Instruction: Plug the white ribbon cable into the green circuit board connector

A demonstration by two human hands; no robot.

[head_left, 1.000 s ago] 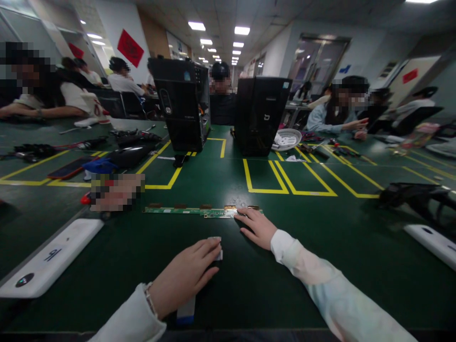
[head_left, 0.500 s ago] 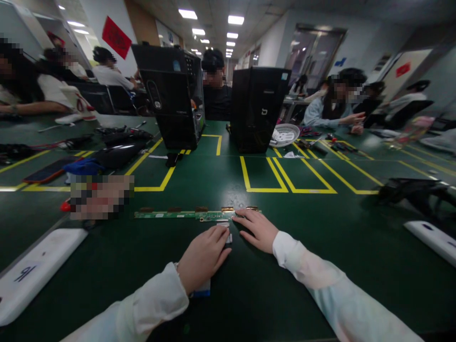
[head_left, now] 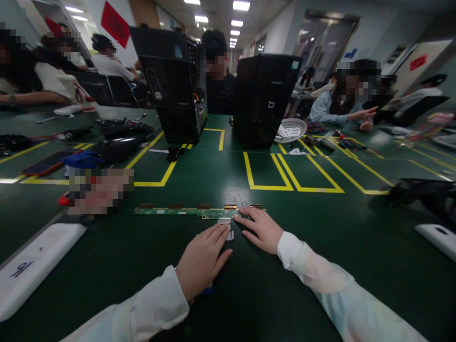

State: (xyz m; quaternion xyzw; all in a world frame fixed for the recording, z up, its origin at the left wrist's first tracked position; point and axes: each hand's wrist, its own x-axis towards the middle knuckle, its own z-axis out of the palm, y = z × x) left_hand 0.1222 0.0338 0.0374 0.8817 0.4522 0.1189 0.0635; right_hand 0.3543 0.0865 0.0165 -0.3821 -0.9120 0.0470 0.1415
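Toward the table's (head_left: 270, 294) far edge, we see a white basket (head_left: 302, 131) with white pieces inside. Nearer the table's front edge and roughly parallel to it lies our circuit board (head_left: 178, 212): long, narrow, green, coppery tabs along its far side. Our right hand (head_left: 261, 231) rests loosely spread on its right end; our left hand (head_left: 203, 256) covers a flat cable (head_left: 231, 235), whether pinched we cannot tell.

We see a green counter (head_left: 342, 228) across the lower frame, ceiling lights (head_left: 241, 5) at top centre, double doors (head_left: 322, 42) at upper right, and a red diamond (head_left: 116, 23) on a white pillar (head_left: 94, 23) at upper left.
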